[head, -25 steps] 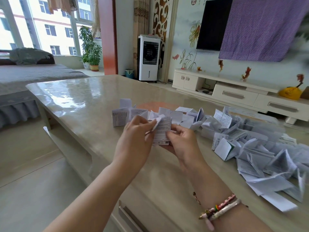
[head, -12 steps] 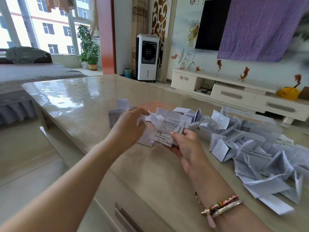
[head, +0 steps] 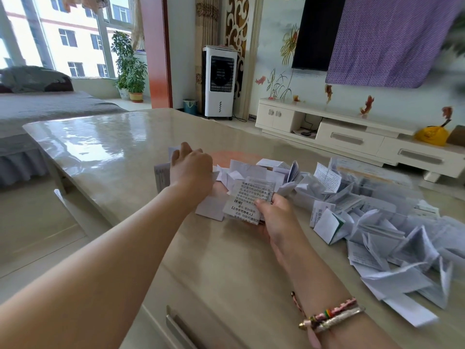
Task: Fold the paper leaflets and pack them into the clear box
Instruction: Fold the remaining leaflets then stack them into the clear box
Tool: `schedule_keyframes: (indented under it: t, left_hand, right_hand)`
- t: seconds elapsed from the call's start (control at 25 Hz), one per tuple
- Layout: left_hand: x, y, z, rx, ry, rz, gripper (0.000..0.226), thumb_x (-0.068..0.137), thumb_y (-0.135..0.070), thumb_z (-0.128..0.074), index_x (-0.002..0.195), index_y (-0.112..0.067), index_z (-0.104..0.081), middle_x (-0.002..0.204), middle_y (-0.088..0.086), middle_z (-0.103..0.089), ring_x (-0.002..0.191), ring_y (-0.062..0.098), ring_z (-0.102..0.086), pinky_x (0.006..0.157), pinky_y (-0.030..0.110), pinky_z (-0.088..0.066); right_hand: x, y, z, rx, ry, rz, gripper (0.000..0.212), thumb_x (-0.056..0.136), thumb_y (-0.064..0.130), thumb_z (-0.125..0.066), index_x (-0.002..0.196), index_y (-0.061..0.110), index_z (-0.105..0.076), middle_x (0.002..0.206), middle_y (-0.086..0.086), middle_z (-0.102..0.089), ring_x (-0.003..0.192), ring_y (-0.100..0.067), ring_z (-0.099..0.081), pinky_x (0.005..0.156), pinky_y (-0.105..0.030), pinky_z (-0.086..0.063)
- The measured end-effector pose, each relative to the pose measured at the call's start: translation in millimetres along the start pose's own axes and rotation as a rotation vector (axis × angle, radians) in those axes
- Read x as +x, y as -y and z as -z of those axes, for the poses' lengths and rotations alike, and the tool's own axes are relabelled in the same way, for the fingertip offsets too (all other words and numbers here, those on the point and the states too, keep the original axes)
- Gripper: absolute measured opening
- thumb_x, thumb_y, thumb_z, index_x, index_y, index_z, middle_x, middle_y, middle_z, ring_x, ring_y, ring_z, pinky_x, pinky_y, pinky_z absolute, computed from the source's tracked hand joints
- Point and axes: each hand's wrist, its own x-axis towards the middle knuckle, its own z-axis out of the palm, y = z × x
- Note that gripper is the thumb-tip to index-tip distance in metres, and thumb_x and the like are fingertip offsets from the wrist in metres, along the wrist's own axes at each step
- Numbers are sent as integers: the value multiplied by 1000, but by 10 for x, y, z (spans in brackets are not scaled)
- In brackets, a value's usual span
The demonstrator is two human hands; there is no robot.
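Item: glossy beige tabletop point(head: 105, 147), drawer handle point(head: 176, 326) at its near edge. On it, a long heap of white paper leaflets point(head: 372, 222) ran from the middle out to the right, some folded into small squares, others lying half open and tented. Right hand point(head: 274, 217), wrist wearing beaded bracelets point(head: 332, 316): pinched one printed leaflet point(head: 249, 200) between thumb and fingers, held just above the tabletop before the heap. Left hand point(head: 191, 170): reached forward over the left end of the heap, back of the hand uppermost, fingers bent down among the folded pieces; what they gripped, if anything, could not be told, the hand itself hiding it. One folded leaflet point(head: 162, 177) stood on edge just left of that hand. The clear box could not be made out. Surroundings: white tower fan point(head: 219, 81) against the far wall, potted plant point(head: 130, 69) by the window, low white TV cabinet point(head: 352, 137) carrying a yellow bag point(head: 431, 134), dark screen point(head: 314, 34) half covered by a purple cloth point(head: 392, 41), grey bed point(head: 50, 107) at left.
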Motion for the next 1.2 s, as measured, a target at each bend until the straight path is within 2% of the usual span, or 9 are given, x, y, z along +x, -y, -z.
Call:
schedule_keyframes:
  t: [0.2, 0.32, 0.44, 0.56, 0.64, 0.8, 0.92, 1.08, 1.2]
  left_hand:
    - [-510, -293, 317, -430, -253, 83, 14, 92, -29, -56, 87, -24, -69, 93, -9, -63, 79, 17, -55, 62, 27, -37]
    - [-791, -495, 298, -533, -146, 29, 15, 88, -28, -59, 95, -29, -71, 98, -11, -68, 86, 16, -64, 71, 31, -49]
    - [-840, -461, 201, -732, -82, 86, 22, 85, -17, -61, 101, -26, -72, 96, -11, -72, 93, 11, -65, 84, 32, -51]
    - [-790, -300, 132, -979, -52, 151, 24, 77, -4, -68, 96, -20, -69, 85, -7, -72, 85, 7, -65, 79, 17, -50]
    - [-761, -212, 120, -1031, -58, 186, 35, 71, -1, -77, 100, -18, -65, 98, -2, -66, 84, 6, -61, 70, 3, -44]
    - [-753, -140, 137, -1203, 91, 298, 45, 77, -17, -79, 116, -20, -58, 113, -5, -57, 90, 5, -58, 69, 11, -49]
    - [-803, -221, 101, -1391, 296, 305, 33, 95, -26, -57, 124, -12, -53, 114, 9, -66, 97, 18, -64, 86, 39, -54]
    - [-871, -312, 103, -1420, 393, 316, 33, 101, -20, -43, 133, -14, -43, 121, 7, -61, 109, 21, -60, 93, 35, -47]
    - [-882, -250, 232, -1727, 428, 424, 34, 99, -10, -46, 133, -4, -45, 123, 16, -62, 105, 25, -63, 82, 29, -54]
  right_hand:
    - [-16, 13, -37, -63, -71, 112, 19, 93, 12, -47, 93, 24, -61, 98, -3, -71, 92, -22, -68, 86, -47, -55]
    - [-68, 55, -68, 187, 58, 58, 23, 98, 9, -44, 110, 16, -63, 99, -6, -72, 86, -15, -70, 74, -31, -58]
    - [-114, 83, -45, 313, 117, -16, 25, 101, 7, -40, 115, 10, -60, 96, -8, -69, 81, -15, -67, 67, -27, -57]
    - [-120, 101, -26, 353, 113, -66, 26, 101, 5, -36, 106, 13, -61, 94, -8, -70, 80, -18, -68, 70, -32, -59]
    - [-127, 117, -21, 340, 125, -65, 28, 101, 4, -36, 108, 14, -61, 96, -8, -71, 84, -19, -69, 72, -33, -58]
    - [-176, 154, -28, 343, 178, -62, 28, 101, 5, -36, 113, 12, -60, 103, -11, -71, 93, -22, -69, 76, -35, -58]
    - [-177, 162, -101, 351, 193, -47, 29, 102, 10, -33, 124, 8, -52, 117, -19, -64, 107, -30, -64, 87, -44, -55]
    - [-167, 106, -153, 14, 137, 58, 22, 103, 21, -36, 120, 17, -50, 120, -11, -62, 100, -22, -62, 76, -31, -50]
    - [-228, 135, -105, -64, 191, 150, 23, 103, 21, -38, 120, 21, -54, 116, -2, -64, 103, -14, -61, 81, -24, -47]
